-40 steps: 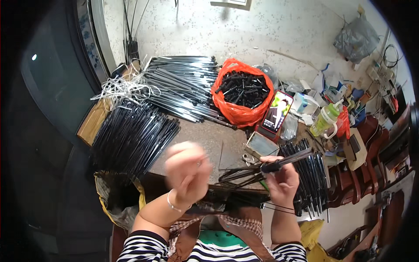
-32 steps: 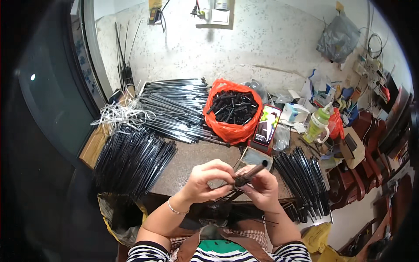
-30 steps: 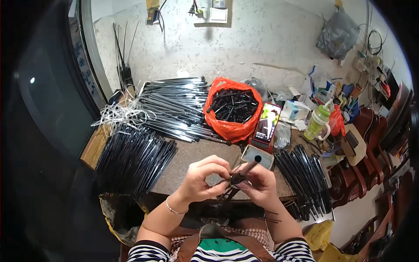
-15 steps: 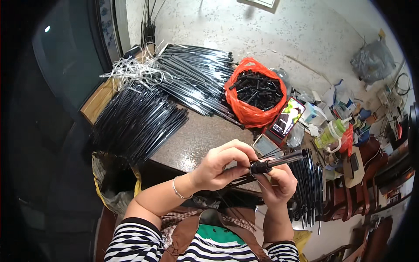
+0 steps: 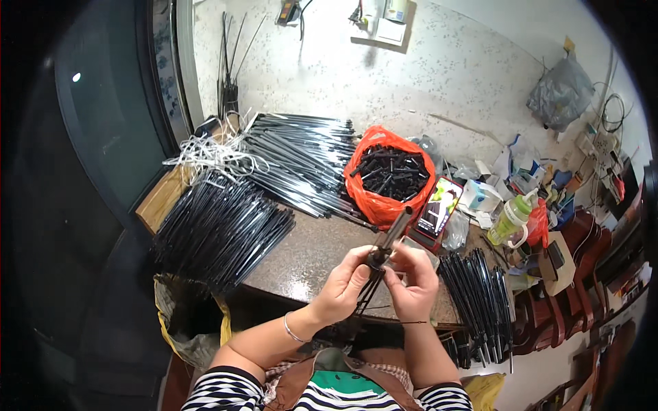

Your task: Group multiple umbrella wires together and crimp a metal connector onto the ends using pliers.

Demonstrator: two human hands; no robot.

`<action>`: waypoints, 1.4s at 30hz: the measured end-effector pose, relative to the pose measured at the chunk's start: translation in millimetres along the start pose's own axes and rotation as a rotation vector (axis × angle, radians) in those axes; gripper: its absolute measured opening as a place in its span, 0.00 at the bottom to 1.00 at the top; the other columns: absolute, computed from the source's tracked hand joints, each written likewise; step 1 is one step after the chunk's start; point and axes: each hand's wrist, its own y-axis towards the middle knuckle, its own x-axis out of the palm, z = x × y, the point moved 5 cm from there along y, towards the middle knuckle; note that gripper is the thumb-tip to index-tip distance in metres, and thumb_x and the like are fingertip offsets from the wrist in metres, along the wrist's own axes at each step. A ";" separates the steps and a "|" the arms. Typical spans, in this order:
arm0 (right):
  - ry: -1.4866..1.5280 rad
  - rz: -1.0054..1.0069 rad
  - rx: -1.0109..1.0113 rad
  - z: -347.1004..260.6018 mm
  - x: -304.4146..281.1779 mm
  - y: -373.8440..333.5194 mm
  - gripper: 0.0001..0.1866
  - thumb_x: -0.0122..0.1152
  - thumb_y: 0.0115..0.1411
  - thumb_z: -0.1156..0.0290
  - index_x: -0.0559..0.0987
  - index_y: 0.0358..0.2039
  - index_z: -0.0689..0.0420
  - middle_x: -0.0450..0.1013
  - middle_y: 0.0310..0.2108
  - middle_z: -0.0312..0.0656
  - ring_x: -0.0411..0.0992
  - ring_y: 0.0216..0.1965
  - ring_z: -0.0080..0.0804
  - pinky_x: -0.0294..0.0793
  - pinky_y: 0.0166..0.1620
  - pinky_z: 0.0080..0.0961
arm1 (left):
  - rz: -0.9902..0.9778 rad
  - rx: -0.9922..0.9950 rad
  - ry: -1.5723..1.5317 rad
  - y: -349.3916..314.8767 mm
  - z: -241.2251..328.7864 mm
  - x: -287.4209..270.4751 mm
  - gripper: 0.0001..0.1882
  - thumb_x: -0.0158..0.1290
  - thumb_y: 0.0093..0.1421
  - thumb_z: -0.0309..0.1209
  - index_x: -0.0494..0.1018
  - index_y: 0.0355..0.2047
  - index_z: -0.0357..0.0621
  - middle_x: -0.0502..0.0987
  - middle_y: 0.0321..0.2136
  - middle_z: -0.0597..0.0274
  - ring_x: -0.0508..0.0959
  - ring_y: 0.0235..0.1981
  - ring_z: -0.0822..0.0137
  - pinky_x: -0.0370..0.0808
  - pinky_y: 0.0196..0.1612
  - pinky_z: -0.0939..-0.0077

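In front of my chest is what looks like an umbrella frame (image 5: 391,236), a dark tube with a black collar and thin black ribs hanging below it. My left hand (image 5: 343,288) is closed around it at the collar, its thumb lying along the ribs. My right hand (image 5: 415,279) has its fingers curled at the other side, with the thumb against the collar. The fingertips of that hand are slightly blurred, and any small part between them is hidden. The tube's upper end points away from me, toward the red bag (image 5: 387,208) filled with short black tubular pieces.
Black rods lie in a dark bundle (image 5: 219,233) and a shinier pile (image 5: 295,164) on the brown table (image 5: 281,264), beside white strips (image 5: 216,156). At the right are a phone (image 5: 440,205), a green bottle (image 5: 510,220) and more black frames (image 5: 476,301). An open sack (image 5: 192,322) stands lower left.
The tube has swung from pointing right to pointing up and away, and its collar has moved left. My right hand has shifted from below the collar to its right side. The view has tilted upward.
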 end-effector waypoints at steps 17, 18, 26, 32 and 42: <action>0.538 -0.122 0.281 8.9 11.7 -11.0 0.07 0.55 0.41 0.81 0.70 0.24 0.62 0.66 0.22 0.37 0.63 0.23 0.16 0.60 0.22 0.11 | 0.175 0.120 -0.192 -10.1 -1.7 -4.0 0.17 0.41 0.52 0.28 0.54 0.43 0.41 0.61 0.33 0.68 0.62 0.33 0.79 0.60 0.37 0.87; 0.538 -0.115 0.281 13.5 12.9 -12.3 0.07 0.55 0.41 0.81 0.70 0.24 0.62 0.66 0.22 0.37 0.63 0.23 0.16 0.60 0.22 0.11 | 0.104 0.089 -0.215 -8.4 -2.4 -2.7 0.17 0.42 0.51 0.29 0.54 0.42 0.41 0.61 0.36 0.67 0.62 0.36 0.78 0.58 0.40 0.85; 0.227 0.007 0.004 4.9 11.4 0.0 0.06 0.53 0.42 0.82 0.69 0.23 0.63 0.63 0.24 0.38 0.62 0.22 0.18 0.62 0.23 0.10 | 0.124 0.005 -0.159 6.5 -5.8 -7.2 0.16 0.42 0.52 0.29 0.55 0.41 0.41 0.60 0.27 0.71 0.60 0.24 0.81 0.59 0.28 0.92; 0.263 -0.045 0.054 15.6 9.9 -4.6 0.04 0.52 0.43 0.82 0.69 0.22 0.65 0.64 0.24 0.39 0.64 0.22 0.20 0.63 0.24 0.10 | 0.111 0.058 0.034 5.9 -8.0 -9.5 0.15 0.42 0.52 0.31 0.55 0.38 0.41 0.61 0.27 0.66 0.62 0.24 0.78 0.62 0.26 0.87; 0.355 -0.179 0.143 20.9 10.9 15.7 0.03 0.56 0.40 0.80 0.72 0.19 0.62 0.61 0.18 0.32 0.60 0.19 0.16 0.58 0.23 0.10 | -0.136 0.008 0.407 20.9 -3.8 -20.2 0.14 0.45 0.49 0.30 0.56 0.33 0.38 0.66 0.20 0.57 0.68 0.19 0.62 0.65 0.22 0.76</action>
